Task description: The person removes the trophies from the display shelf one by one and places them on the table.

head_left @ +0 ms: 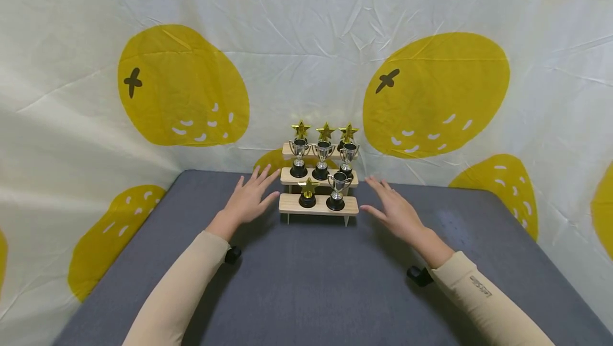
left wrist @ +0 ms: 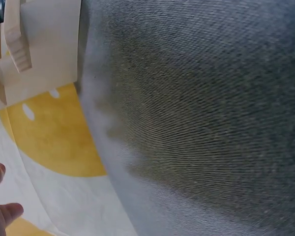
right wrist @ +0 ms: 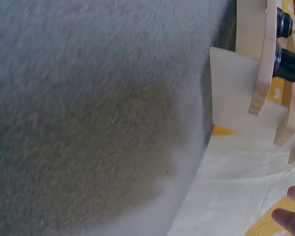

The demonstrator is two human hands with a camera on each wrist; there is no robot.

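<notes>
Stand (head_left: 318, 210) is looking loaded or nearly so; neither hand is gripping anything

Progress: eight trophies are standing on three shelves, so I'm judging the placing as done or close to it. Top shelf (head_left: 287, 150) is carrying three star trophies (head_left: 326, 132), middle shelf (head_left: 286, 177) three silver cups (head_left: 323, 149), bottom shelf (head_left: 289, 205) only two: a small star trophy (head_left: 308, 186) near the middle and a single cup (head_left: 338, 180) to its right. Possibly left: one more for the bottom's left end, since the upper two shelves are holding three each; no loose trophy is showing in these views.

Hands: left hand (head_left: 250, 197) is hovering by the stand's left side, fingers spread, holding nothing. Right hand (head_left: 394, 213) is hovering just beside the right side, fingers extended, thumb held apart, also holding nothing. Left fingertips are showing very near the middle shelf's end; the head view is too small to settle whether they're touching.

Looks: stand is sitting toward the back of the grey bench (head_left: 311, 282), in front of the fruit-print cloth (head_left: 306, 85). It's pale wood, stepping up toward the back, shelf corners rounded. Stars are shining gold, cups are shining silver with two handles. Visible bases are black and round; everything is standing upright.
</notes>
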